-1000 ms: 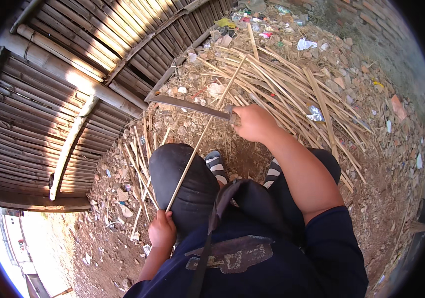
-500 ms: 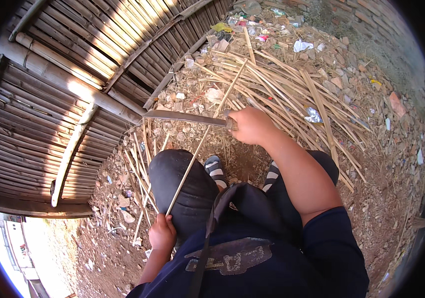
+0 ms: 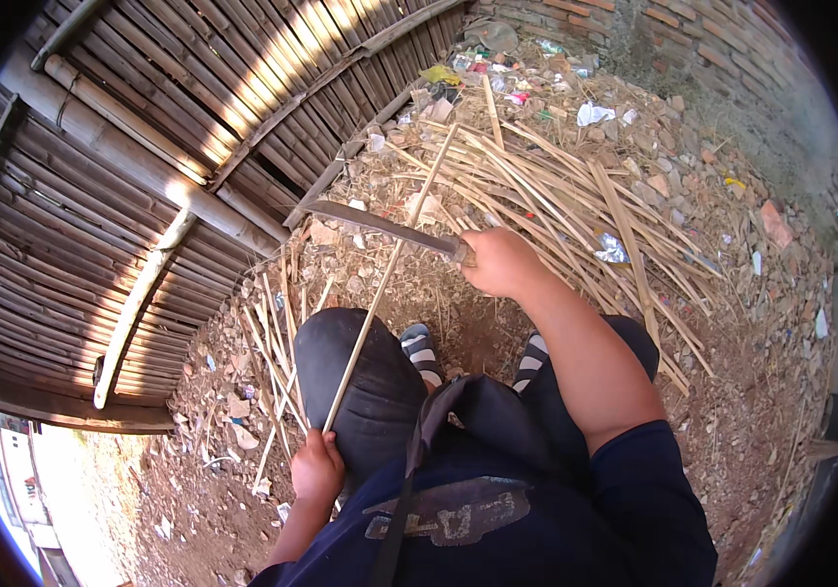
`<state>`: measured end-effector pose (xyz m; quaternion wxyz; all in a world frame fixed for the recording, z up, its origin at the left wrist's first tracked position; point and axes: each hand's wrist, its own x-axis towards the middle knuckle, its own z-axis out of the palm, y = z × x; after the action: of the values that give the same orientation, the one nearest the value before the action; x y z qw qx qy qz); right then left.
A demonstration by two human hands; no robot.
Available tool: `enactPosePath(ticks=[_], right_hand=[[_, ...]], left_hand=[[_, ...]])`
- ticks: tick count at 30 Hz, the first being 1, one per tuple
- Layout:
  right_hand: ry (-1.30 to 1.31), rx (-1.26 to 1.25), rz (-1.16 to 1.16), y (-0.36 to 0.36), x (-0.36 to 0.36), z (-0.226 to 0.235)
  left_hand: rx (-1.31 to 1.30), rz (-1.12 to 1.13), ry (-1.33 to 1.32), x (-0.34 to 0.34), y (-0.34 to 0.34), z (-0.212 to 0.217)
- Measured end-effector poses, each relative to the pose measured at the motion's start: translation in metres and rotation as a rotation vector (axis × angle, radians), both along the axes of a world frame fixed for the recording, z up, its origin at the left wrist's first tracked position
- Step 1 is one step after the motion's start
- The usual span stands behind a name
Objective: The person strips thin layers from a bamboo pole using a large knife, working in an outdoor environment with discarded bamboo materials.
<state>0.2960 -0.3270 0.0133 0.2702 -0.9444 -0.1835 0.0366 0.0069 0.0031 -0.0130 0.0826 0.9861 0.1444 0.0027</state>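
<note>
My right hand (image 3: 502,262) is closed round the handle of a long-bladed machete (image 3: 375,221). Its dark blade points left and crosses over a long, thin bamboo strip (image 3: 368,318). My left hand (image 3: 317,468), low beside my left knee, grips the near end of that strip. From there the strip slants up and away across my knee, its far end lying over the edge of a pile of strips. Whether the blade touches the strip I cannot tell.
A large heap of split bamboo strips (image 3: 546,186) lies ahead and to the right. Several more strips (image 3: 277,342) lie left of my knee. A bamboo-slat wall (image 3: 145,186) stands at left, a brick wall (image 3: 702,49) at far right. Rubble and litter cover the ground.
The machete's tip has risen a little while its handle has dropped slightly, so the blade slants more. My left hand still holds the strip, almost in the same place.
</note>
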Motion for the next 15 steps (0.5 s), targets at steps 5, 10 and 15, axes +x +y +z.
enactPosePath(ticks=[5, 10, 15], right_hand=[[-0.178, -0.144, 0.243, 0.016, -0.021, 0.015], [0.022, -0.056, 0.077, 0.012, -0.003, 0.004], [-0.002, -0.077, -0.094, -0.004, 0.007, 0.000]], left_hand=[[-0.002, -0.023, -0.018, 0.000, -0.001, 0.000], [-0.013, -0.047, -0.018, -0.004, 0.010, -0.007], [-0.016, -0.072, 0.023, 0.009, 0.010, 0.004]])
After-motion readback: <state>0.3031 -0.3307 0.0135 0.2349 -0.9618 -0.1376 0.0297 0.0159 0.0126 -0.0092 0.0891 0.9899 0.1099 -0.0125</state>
